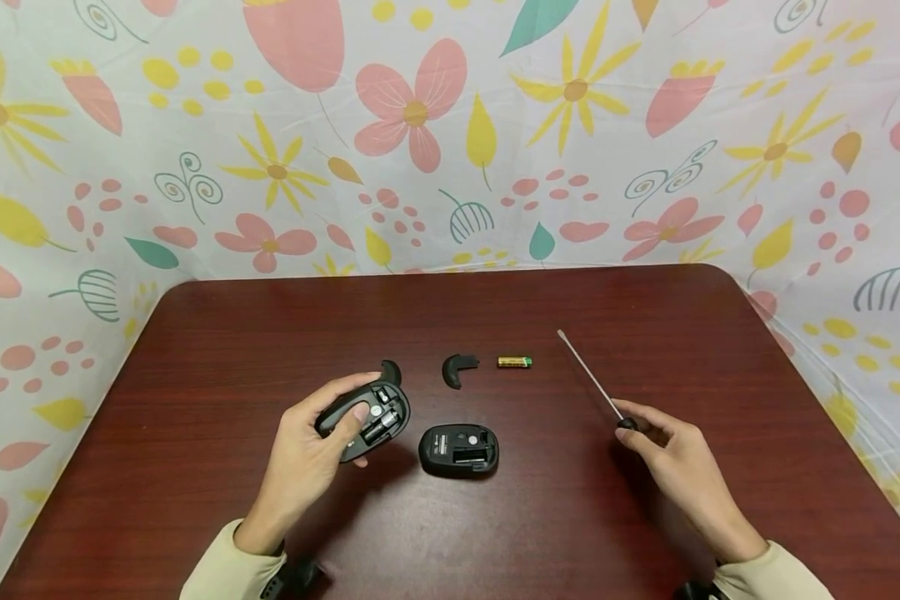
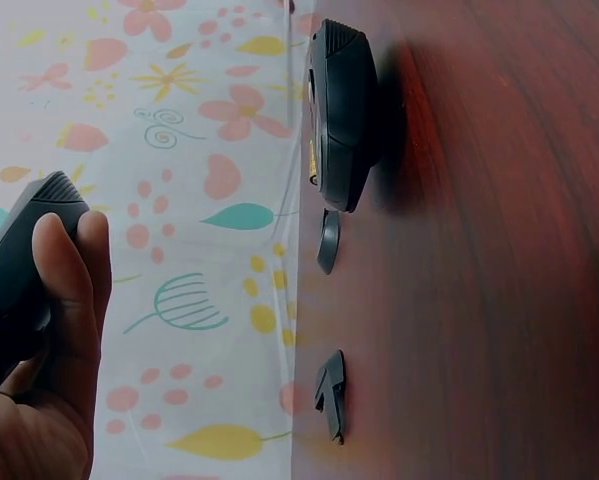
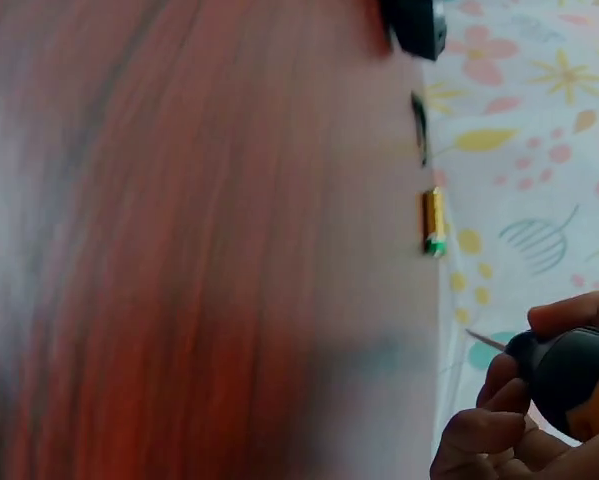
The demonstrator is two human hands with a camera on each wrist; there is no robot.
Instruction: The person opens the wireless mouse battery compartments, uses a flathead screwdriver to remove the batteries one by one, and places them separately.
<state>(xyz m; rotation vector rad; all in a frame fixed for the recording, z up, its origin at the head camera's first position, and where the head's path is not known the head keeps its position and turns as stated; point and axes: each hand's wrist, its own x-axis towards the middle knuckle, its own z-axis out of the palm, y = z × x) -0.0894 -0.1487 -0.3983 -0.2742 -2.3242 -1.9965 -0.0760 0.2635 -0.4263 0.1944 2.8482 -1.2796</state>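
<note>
My left hand grips a black computer mouse, its underside up and its battery bay uncovered. A silver battery seems to lie in that bay, beside the thumb. In my right hand is a screwdriver, held by its black and yellow handle, the long shaft slanting toward the far left. Between the hands a second black mouse lies underside up on the table, its bay uncovered.
Behind the mice lie a curved black battery cover and a yellow-green battery. Another curved black cover sits just past the held mouse. The dark red table ends at a floral cloth.
</note>
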